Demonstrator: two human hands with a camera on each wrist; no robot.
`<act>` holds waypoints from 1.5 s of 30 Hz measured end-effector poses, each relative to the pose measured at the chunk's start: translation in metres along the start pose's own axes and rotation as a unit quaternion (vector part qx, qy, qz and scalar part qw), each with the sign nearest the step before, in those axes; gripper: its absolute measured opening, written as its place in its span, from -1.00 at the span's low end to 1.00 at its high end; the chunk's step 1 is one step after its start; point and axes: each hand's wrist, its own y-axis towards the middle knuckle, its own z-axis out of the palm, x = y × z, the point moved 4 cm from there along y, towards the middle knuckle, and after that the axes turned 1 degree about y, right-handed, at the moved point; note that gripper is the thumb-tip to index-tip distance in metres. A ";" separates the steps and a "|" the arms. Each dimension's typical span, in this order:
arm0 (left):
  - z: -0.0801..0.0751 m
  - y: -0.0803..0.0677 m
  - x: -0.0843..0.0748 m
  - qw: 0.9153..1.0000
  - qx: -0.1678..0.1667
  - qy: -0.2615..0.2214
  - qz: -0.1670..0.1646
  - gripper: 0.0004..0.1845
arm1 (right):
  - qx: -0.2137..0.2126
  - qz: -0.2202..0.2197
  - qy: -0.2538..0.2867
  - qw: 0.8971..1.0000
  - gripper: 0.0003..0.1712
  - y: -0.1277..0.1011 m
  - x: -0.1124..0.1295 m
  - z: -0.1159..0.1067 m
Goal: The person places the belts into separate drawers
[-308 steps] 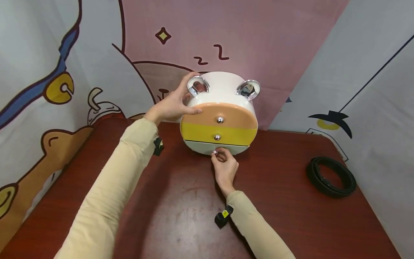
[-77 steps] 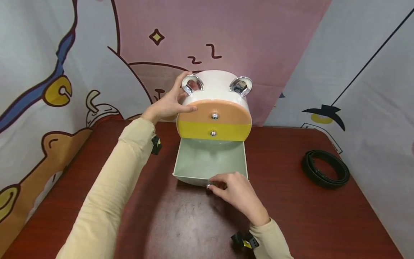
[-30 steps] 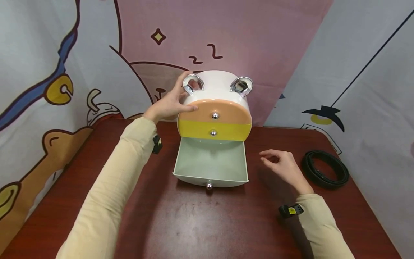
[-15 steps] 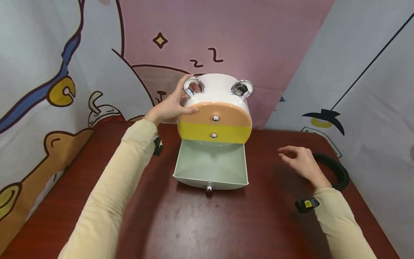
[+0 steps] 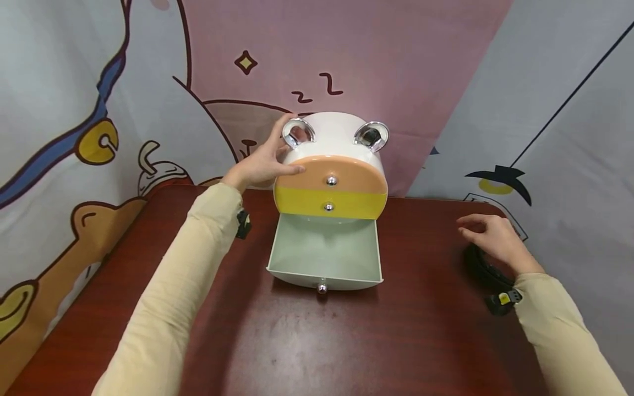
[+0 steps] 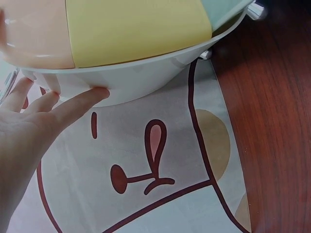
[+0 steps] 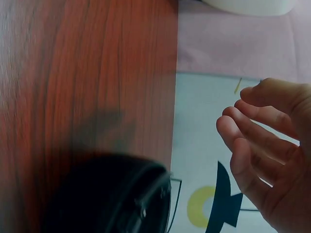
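A small drawer box (image 5: 334,132) with a white shell, two chrome ears and orange and yellow upper drawers stands at the back of the table. Its pale green bottom drawer (image 5: 324,247) is pulled out, with nothing inside. My left hand (image 5: 262,163) holds the box's left side, thumb on the orange front, fingers (image 6: 80,105) against the white shell. On the right, my right hand (image 5: 495,239) hovers with loosely bent fingers and nothing between them. Below it lies a coiled black belt (image 5: 476,269), partly hidden by the hand and wrist; its dark coil also shows in the right wrist view.
The brown table (image 5: 297,346) ends at a cartoon-printed cloth (image 5: 396,60) behind and beside it. A chrome knob (image 5: 322,287) sticks out from the front of the green drawer.
The green drawer was pulled out by its knob earlier. My right hand has since let go and moved right, over the belt. My left hand has stayed on the box.
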 end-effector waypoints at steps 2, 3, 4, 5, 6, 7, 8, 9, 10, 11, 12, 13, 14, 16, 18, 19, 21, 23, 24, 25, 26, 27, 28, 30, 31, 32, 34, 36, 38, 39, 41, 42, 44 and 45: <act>0.000 0.000 0.000 1.000 0.001 0.000 -0.002 0.17 | 0.002 0.002 -0.012 1.000 -0.65 0.001 -0.006 -0.004; 0.000 0.000 0.000 1.000 0.001 -0.001 -0.002 0.17 | 0.002 0.005 -0.017 1.000 -0.64 0.001 -0.010 -0.006; 0.000 0.000 0.001 1.000 -0.001 -0.002 -0.002 0.17 | 0.002 0.006 -0.020 1.000 -0.63 0.001 -0.013 -0.008; 0.000 0.000 0.001 1.000 -0.002 -0.002 -0.004 0.17 | 0.004 0.009 -0.019 1.000 -0.61 0.001 -0.016 -0.010; -0.001 0.000 0.002 1.000 -0.002 -0.002 -0.002 0.16 | 0.006 0.013 -0.017 1.000 -0.59 0.000 -0.020 -0.012; -0.001 0.000 0.002 1.000 -0.002 -0.002 -0.002 0.16 | 0.001 0.013 -0.018 1.000 -0.59 -0.001 -0.024 -0.013; -0.001 -0.001 0.001 1.000 -0.001 -0.005 -0.001 0.16 | -0.003 0.013 -0.017 1.000 -0.59 -0.002 -0.027 -0.015; -0.001 -0.002 -0.001 1.000 0.000 -0.008 0.000 0.16 | -0.007 0.013 -0.015 1.000 -0.59 -0.004 -0.031 -0.017; 0.000 -0.003 -0.004 1.000 0.003 -0.013 0.000 0.16 | -0.012 0.012 -0.012 1.000 -0.59 -0.007 -0.035 -0.019; 0.000 -0.004 -0.007 1.000 0.006 -0.016 -0.001 0.16 | -0.018 0.011 -0.013 1.000 -0.60 -0.010 -0.039 -0.020; 0.001 -0.005 -0.010 1.000 0.008 -0.018 0.000 0.15 | -0.024 0.011 -0.015 1.000 -0.61 -0.012 -0.043 -0.021; 0.003 -0.007 -0.014 1.000 0.011 -0.021 -0.003 0.15 | -0.029 0.011 -0.017 0.999 -0.62 -0.015 -0.047 -0.022; 0.004 -0.008 -0.017 1.000 0.013 -0.024 -0.003 0.14 | -0.031 0.011 -0.018 0.999 -0.63 -0.017 -0.051 -0.023; 0.005 -0.010 -0.021 1.000 0.015 -0.024 -0.007 0.13 | -0.030 0.019 -0.013 0.999 -0.62 -0.022 -0.059 -0.024; 0.005 -0.012 -0.022 1.000 0.015 -0.020 -0.012 0.13 | -0.026 0.033 -0.009 0.999 -0.60 -0.025 -0.066 -0.024; 0.006 -0.012 -0.023 1.000 0.015 -0.021 -0.012 0.13 | -0.024 0.037 -0.008 0.999 -0.60 -0.026 -0.069 -0.024; 0.006 -0.012 -0.023 1.000 0.015 -0.022 -0.013 0.13 | -0.023 0.044 -0.007 0.999 -0.60 -0.028 -0.076 -0.024; 0.005 -0.012 -0.023 1.000 0.014 -0.023 -0.009 0.13 | -0.024 0.047 -0.014 0.999 -0.60 -0.031 -0.084 -0.023; 0.005 -0.012 -0.023 1.000 0.015 -0.023 -0.008 0.13 | -0.025 0.044 -0.016 0.999 -0.61 -0.032 -0.088 -0.023; 0.005 -0.011 -0.023 1.000 0.014 -0.025 -0.005 0.13 | -0.024 0.045 -0.018 0.999 -0.61 -0.034 -0.092 -0.022; 0.005 -0.011 -0.023 1.000 0.014 -0.025 -0.004 0.12 | -0.022 0.048 -0.016 0.998 -0.61 -0.036 -0.096 -0.021; 0.005 -0.011 -0.024 1.000 0.013 -0.022 -0.002 0.12 | -0.018 0.052 -0.014 0.998 -0.59 -0.038 -0.100 -0.020; 0.005 -0.011 -0.024 1.000 0.013 -0.022 -0.001 0.12 | -0.015 0.057 -0.010 0.998 -0.58 -0.040 -0.104 -0.019; 0.005 -0.012 -0.024 1.000 0.014 -0.025 0.000 0.12 | -0.010 0.070 0.003 0.997 -0.55 -0.044 -0.111 -0.017; 0.005 -0.011 -0.023 0.999 0.017 -0.029 -0.001 0.13 | -0.009 0.076 0.010 0.997 -0.54 -0.046 -0.114 -0.016; 0.006 -0.011 -0.023 0.999 0.019 -0.032 -0.001 0.13 | -0.008 0.083 0.017 0.996 -0.52 -0.049 -0.117 -0.015; 0.007 -0.009 -0.023 0.999 0.023 -0.039 -0.002 0.13 | -0.012 0.091 0.020 0.996 -0.49 -0.053 -0.121 -0.013; 0.008 -0.009 -0.023 0.999 0.024 -0.039 -0.003 0.14 | -0.016 0.090 0.014 0.996 -0.47 -0.055 -0.124 -0.011; 0.007 -0.008 -0.023 0.999 0.022 -0.032 -0.006 0.14 | -0.016 0.088 0.002 0.996 -0.45 -0.056 -0.127 -0.007; 0.006 -0.008 -0.023 0.999 0.020 -0.030 -0.009 0.14 | -0.015 0.088 -0.004 0.996 -0.44 -0.056 -0.128 -0.005; 0.005 -0.009 -0.023 0.999 0.016 -0.026 -0.010 0.14 | -0.013 0.089 -0.012 0.996 -0.44 -0.056 -0.131 -0.001; 0.005 -0.009 -0.023 1.000 0.015 -0.025 -0.011 0.13 | -0.013 0.091 -0.013 0.996 -0.45 -0.056 -0.132 0.000; 0.004 -0.010 -0.022 0.999 0.014 -0.028 -0.014 0.13 | -0.013 0.096 -0.013 0.995 -0.47 -0.057 -0.134 0.003; 0.004 -0.010 -0.022 0.999 0.015 -0.031 -0.014 0.13 | -0.014 0.097 -0.012 0.995 -0.48 -0.057 -0.135 0.004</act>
